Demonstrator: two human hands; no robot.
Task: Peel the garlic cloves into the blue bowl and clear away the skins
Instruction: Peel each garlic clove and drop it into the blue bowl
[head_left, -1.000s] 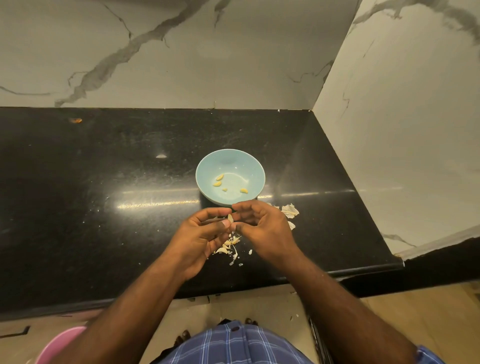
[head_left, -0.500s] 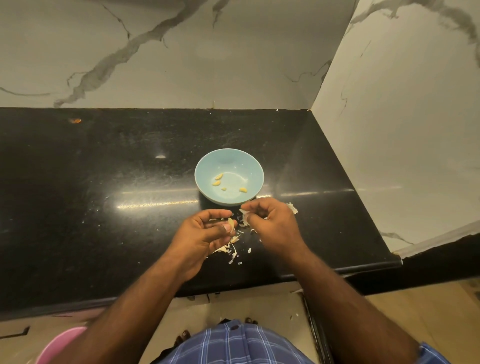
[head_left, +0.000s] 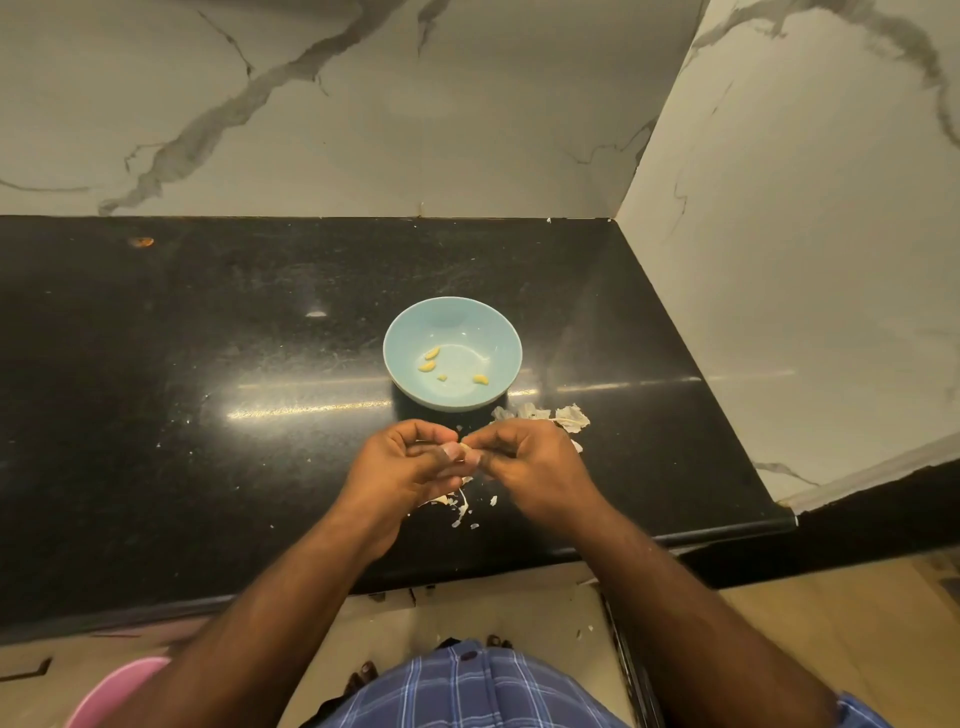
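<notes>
Plaid fabric (head_left: 467, 691) in blue fills the bottom edge of the view, with a pink rim (head_left: 111, 686) of some container at the lower left, too cropped to name. Both forearms reach forward from there over the edge of the black countertop (head_left: 156, 415).

The left hand (head_left: 400, 470) and right hand (head_left: 530, 467) meet above the near part of the counter, fingers curled inward, their tips touching at a small pale garlic clove (head_left: 464, 451). The left thumb and fingers pinch it from one side, the right thumb and forefinger from the other; how much skin it still carries is hard to tell, since the fingers hide most of it.

Just below the hands, loose skin scraps (head_left: 462, 512) lie scattered on the counter, thin white curls and flecks. A larger heap of papery skins (head_left: 558, 415) sits beyond the right hand, just beside the right of the blue bowl (head_left: 498, 332).

The bowl stands upright on the counter a little past the fingertips, apart from them. Inside it lie four yellowish peeled cloves (head_left: 427, 366), small and spread across the bottom.

Farther back the counter shows a bright streak of reflected light and a small orange speck (head_left: 140, 241) near its far left. Marble wall panels (head_left: 311, 104) with grey veins rise behind and along the right side, meeting at a corner.
</notes>
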